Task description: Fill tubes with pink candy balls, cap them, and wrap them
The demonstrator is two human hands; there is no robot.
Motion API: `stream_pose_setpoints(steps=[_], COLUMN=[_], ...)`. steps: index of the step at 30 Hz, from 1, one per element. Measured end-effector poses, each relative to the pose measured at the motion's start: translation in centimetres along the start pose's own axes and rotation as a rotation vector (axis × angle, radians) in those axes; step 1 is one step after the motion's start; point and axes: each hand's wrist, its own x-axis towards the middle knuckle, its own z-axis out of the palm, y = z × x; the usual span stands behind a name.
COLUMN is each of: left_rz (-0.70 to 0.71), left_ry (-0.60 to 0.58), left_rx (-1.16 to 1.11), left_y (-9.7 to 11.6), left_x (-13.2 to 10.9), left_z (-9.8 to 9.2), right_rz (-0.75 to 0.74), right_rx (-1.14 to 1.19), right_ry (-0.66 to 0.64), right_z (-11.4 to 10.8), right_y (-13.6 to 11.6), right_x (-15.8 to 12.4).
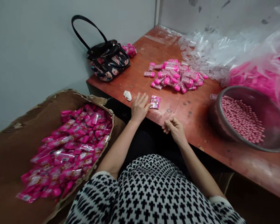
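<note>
My left hand (140, 107) lies on the near edge of the red-brown table (177, 105), fingers stretched out, just left of a small pink packet (155, 102) that it almost touches. My right hand (174, 128) rests at the table edge with its fingers curled together; what they pinch, if anything, is too small to see. Farther back lies a pile of filled pink-capped tubes (176, 76). A metal bowl (269, 105) at the right holds many small pink beads (241, 119).
A cardboard box (25, 130) of pink packets (70, 152) stands at my left, below the table. A black floral handbag (107, 59) sits at the table's far left corner. Empty clear tubes (200, 51) and plastic bags (259, 65) crowd the back right. A white crumpled scrap (127, 95) lies near my left hand.
</note>
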Motion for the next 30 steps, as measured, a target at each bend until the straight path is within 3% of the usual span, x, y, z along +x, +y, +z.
stream_pose_setpoints(steps=[3,7,11,13,16,20,22,24,27,30], left_rz=[0.019,-0.030,-0.032,-0.021,-0.003,0.003,-0.111,-0.310,-0.552,-0.666], left_ry=[-0.135,-0.115,-0.069,-0.032,0.028,0.026,0.016,-0.023,-0.208,-0.348], left_rx=[-0.013,-0.034,-0.049,-0.064,-0.141,-0.317,-0.456,-0.638,-0.902,-1.025], left_y=[1.4,0.9,0.6,1.0,2.4,5.0,5.8,6.3,6.6,6.9], left_x=[0.0,0.3,0.2,-0.1,-0.7,-1.9,-2.3,-2.5,-2.3,-2.0], left_z=[2.1,3.6,3.8,3.6,3.3,2.6,2.4,2.3,2.3,2.4], right_rz=[-0.007,-0.019,-0.041,-0.084,-0.144,-0.122,-0.121,-0.123,-0.090,-0.079], right_rx=[-0.009,-0.024,-0.028,-0.032,0.046,0.195,0.163,0.079,-0.070,-0.225], right_ry=[-0.008,-0.021,-0.029,0.034,0.163,0.136,0.120,0.070,-0.071,-0.191], right_z=[-0.1,-0.4,-0.4,-0.1,0.6,0.5,-0.3,-1.2,-2.6,-3.9], right_y=[-0.6,-1.0,-0.7,-0.4,0.0,-0.3,-0.7,-1.2,-1.5,-1.8], right_x=[0.4,0.9,2.5,3.8,6.0,8.2,8.6,8.4,8.0,8.4])
